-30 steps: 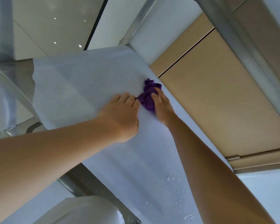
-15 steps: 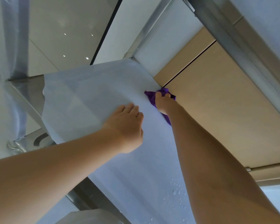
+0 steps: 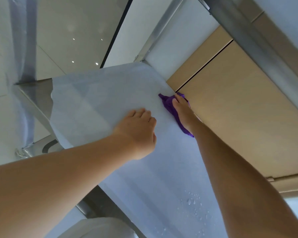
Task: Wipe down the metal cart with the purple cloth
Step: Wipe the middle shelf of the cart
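Observation:
The metal cart's shelf (image 3: 96, 100), covered in a whitish film, fills the middle of the view. A purple cloth (image 3: 168, 104) lies bunched along the shelf's right edge near its far corner. My right hand (image 3: 183, 110) grips the cloth against that edge, thumb on top and fingers hidden over the side. My left hand (image 3: 138, 133) presses on the shelf surface just left of the cloth, holding nothing.
A metal corner post (image 3: 155, 36) rises from the far corner and a wide metal rail (image 3: 248, 36) crosses the upper right. Water droplets (image 3: 193, 201) sit on the near shelf. Beige panels (image 3: 239, 117) lie beyond the right edge. A white rounded object (image 3: 96, 227) is below.
My right hand has slid the cloth from the shelf surface out to the right edge and spread it along it. My left hand has stayed pressed on the shelf.

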Demonstrator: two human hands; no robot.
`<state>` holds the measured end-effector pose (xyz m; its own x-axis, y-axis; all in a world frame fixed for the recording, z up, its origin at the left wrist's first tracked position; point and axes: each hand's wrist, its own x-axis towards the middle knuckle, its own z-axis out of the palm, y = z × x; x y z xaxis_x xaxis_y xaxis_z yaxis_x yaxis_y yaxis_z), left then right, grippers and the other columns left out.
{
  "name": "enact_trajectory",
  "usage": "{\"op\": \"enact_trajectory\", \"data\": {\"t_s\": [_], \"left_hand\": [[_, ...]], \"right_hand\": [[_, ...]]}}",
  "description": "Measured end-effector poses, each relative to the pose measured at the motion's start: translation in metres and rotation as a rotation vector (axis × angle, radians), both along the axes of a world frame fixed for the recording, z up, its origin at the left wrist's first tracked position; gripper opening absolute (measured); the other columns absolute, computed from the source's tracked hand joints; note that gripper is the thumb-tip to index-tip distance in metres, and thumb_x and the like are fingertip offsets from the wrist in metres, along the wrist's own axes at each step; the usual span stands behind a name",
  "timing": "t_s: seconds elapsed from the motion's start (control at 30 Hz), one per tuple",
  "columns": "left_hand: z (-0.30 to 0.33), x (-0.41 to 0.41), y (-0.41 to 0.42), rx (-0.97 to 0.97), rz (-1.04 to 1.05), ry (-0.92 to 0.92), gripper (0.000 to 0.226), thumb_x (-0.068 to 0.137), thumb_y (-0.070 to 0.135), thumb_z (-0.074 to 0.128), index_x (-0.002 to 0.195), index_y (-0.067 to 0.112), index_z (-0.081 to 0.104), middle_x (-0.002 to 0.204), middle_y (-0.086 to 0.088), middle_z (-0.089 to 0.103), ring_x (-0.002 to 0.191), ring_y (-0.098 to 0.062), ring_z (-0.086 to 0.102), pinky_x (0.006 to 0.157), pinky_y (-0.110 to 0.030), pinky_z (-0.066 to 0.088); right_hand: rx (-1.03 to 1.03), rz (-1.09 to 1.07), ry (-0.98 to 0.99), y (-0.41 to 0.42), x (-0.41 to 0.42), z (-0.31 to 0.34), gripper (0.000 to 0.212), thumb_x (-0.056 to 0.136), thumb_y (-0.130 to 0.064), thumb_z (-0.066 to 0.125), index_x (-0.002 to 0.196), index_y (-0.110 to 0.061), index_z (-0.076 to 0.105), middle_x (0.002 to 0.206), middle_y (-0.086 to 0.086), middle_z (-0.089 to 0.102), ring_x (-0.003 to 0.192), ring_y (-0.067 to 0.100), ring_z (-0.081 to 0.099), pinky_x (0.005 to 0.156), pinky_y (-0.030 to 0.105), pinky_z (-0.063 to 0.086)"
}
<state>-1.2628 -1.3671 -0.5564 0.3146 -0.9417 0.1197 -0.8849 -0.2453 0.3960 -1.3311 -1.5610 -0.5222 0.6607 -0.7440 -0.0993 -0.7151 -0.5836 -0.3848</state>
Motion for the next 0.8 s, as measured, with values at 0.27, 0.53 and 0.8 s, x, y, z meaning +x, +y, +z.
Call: {"op": "enact_trajectory", "data": {"t_s": [0.27, 0.53, 0.8], "left_hand": [[0.000, 0.002, 0.001, -0.006, -0.014, -0.013, 0.042, 0.097, 0.030, 0.027, 0.133, 0.011, 0.037, 0.146, -0.006, 0.031, 0.137, -0.019, 0.021, 0.113, -0.032, 0.017], [-0.004, 0.002, -0.002, -0.024, -0.014, -0.032, 0.044, 0.096, 0.031, 0.027, 0.134, 0.012, 0.036, 0.146, -0.006, 0.031, 0.138, -0.019, 0.020, 0.113, -0.032, 0.016], [-0.003, 0.002, -0.002, -0.012, -0.011, -0.035, 0.043, 0.096, 0.031, 0.026, 0.133, 0.011, 0.037, 0.145, -0.006, 0.032, 0.137, -0.019, 0.021, 0.112, -0.032, 0.017]], "right_hand": [[0.024, -0.113, 0.303, -0.014, 0.001, 0.011, 0.059, 0.093, -0.061, 0.012, 0.142, -0.033, 0.026, 0.158, -0.001, 0.013, 0.144, 0.026, 0.012, 0.115, 0.045, 0.010], [-0.007, -0.129, 0.441, -0.027, -0.002, 0.023, 0.059, 0.099, -0.053, 0.009, 0.148, -0.023, 0.024, 0.152, 0.006, 0.025, 0.141, 0.026, 0.019, 0.112, 0.040, 0.014], [-0.115, -0.336, 0.497, -0.025, -0.011, 0.027, 0.076, 0.097, -0.056, 0.011, 0.137, 0.002, 0.039, 0.134, 0.023, 0.048, 0.121, 0.040, 0.048, 0.107, 0.043, 0.034]]}}
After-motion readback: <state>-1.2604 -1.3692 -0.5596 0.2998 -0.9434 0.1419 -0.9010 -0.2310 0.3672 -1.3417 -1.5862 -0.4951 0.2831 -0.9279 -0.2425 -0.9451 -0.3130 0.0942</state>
